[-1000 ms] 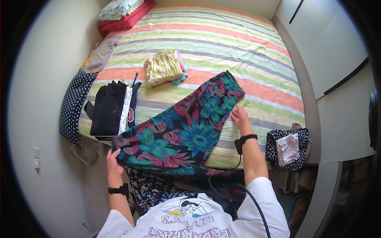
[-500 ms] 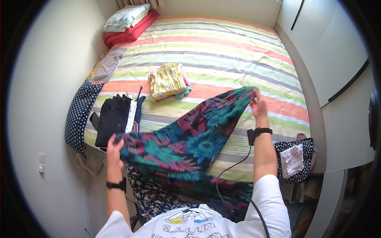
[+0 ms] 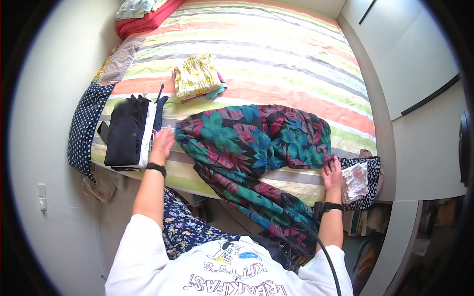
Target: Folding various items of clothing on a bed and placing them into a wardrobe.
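Observation:
A pair of loose dark trousers [image 3: 237, 133] with teal and magenta flowers lies across the near part of the bed. One leg stretches to the right over the mattress; the other slants down past the front edge toward my lap. My left hand [image 3: 163, 143] is open beside the gathered waistband, its fingers stretched out between the trousers and a folded black garment [image 3: 127, 130]. At the end of the upper leg, my right hand [image 3: 332, 175] rests with fingers apart against the cuff.
A folded yellow patterned garment [image 3: 197, 76] tops a small pile. Left are a phone [image 3: 102, 130] and a dotted navy cloth [image 3: 88, 128]. White folded cloth [image 3: 355, 182] lies on a black patterned one at right. A cable [image 3: 323, 251] runs along my right arm. White cabinets [image 3: 424, 64] flank the bed.
The trousers, held up and stretched between both hands before, now lie on the bed. My left hand has moved up from the lower edge; my right hand has come down toward the bed's front.

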The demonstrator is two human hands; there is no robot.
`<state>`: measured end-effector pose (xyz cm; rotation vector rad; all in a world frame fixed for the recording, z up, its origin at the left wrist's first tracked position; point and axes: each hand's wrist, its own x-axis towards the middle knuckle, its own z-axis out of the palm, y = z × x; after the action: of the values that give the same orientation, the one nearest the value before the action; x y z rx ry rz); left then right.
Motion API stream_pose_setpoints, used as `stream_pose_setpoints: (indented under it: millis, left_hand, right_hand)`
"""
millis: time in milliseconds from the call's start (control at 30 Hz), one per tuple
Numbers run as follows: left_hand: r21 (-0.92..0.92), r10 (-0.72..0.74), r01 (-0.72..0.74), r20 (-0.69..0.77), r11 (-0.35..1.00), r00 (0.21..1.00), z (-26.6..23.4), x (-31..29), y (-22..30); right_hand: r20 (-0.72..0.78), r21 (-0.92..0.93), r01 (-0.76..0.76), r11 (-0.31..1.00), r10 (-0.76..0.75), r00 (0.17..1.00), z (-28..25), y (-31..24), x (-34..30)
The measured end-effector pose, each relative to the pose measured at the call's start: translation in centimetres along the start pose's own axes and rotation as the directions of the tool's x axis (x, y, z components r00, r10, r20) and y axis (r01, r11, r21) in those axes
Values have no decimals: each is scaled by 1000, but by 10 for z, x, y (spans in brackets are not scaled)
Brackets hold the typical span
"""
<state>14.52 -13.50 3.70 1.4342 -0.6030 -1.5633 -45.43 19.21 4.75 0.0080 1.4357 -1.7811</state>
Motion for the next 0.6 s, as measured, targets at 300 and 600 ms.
stream_pose_setpoints:
  millis: [300,600]
  left_hand:
    - [450,-202,147,76,881,976,24,-114,-89]
    - [21,-152,151,206,988,967,17,-117,-58]
  right_hand:
    - [-298,-21,-32,999,24,954,14,49,19]
    - [-468,-132,-257,957,168,867,26,24,27]
